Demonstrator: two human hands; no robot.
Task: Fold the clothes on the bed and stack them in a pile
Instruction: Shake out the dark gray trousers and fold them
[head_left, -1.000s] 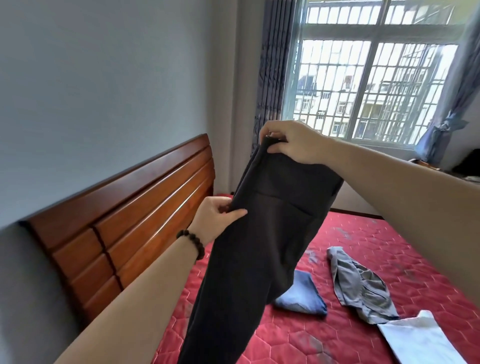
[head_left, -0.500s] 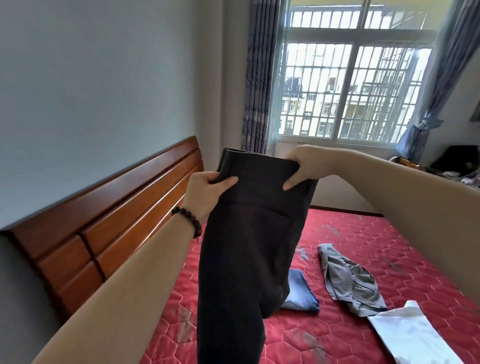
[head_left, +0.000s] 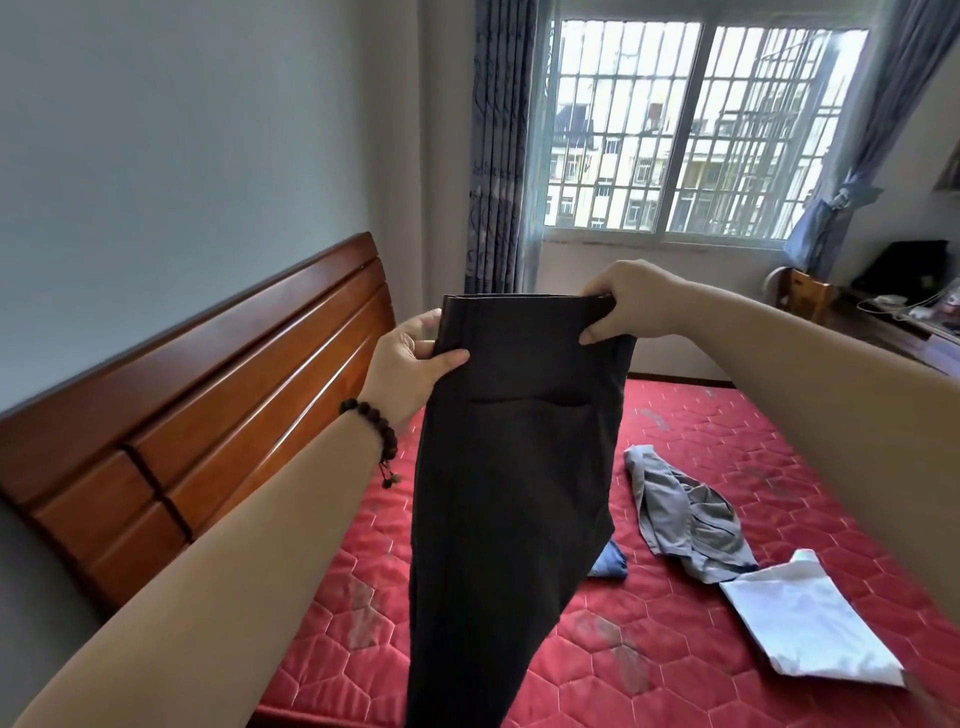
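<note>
The black pants (head_left: 514, 467) were held up over the bed (head_left: 701, 426), hanging down. The top band was pinched at one end by the left hand (head_left: 410, 364) and at the other by the right hand (head_left: 631, 306), fingers clamped on the cloth.

Dark trousers (head_left: 511, 467) hang waistband-up above the red bed (head_left: 675, 649), where grey (head_left: 685, 525), white (head_left: 805, 629) and blue (head_left: 609, 564) clothes lie.

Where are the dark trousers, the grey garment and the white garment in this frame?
dark trousers (head_left: 514, 467): head view, on the hanging seat panel below the pocket.
grey garment (head_left: 685, 519): head view, on its crumpled middle, lying on the bed.
white garment (head_left: 800, 618): head view, on its flat centre.
</note>
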